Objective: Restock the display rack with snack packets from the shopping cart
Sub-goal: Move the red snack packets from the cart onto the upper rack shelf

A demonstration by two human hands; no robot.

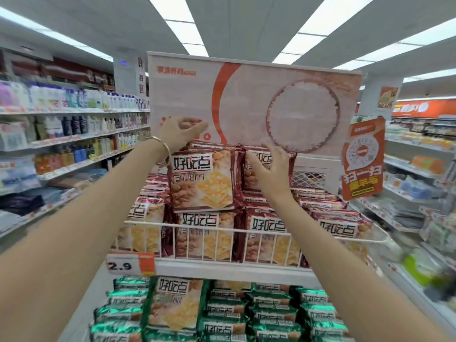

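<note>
Right hand (pixel 269 169) at red packets (pixel 202 181), sign (pixel 246 95) behind, wire rail (pixel 212 228) below

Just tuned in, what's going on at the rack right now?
A person is working at the top tier of the display rack, already full of red snack packets. The left hand is at the upper edge of the left upright packet, fingers curled; blur hides whether it grips. The right hand, fingers spread, lies against the right upright packet. The tier below holds green packets. No cart is in view.
</note>
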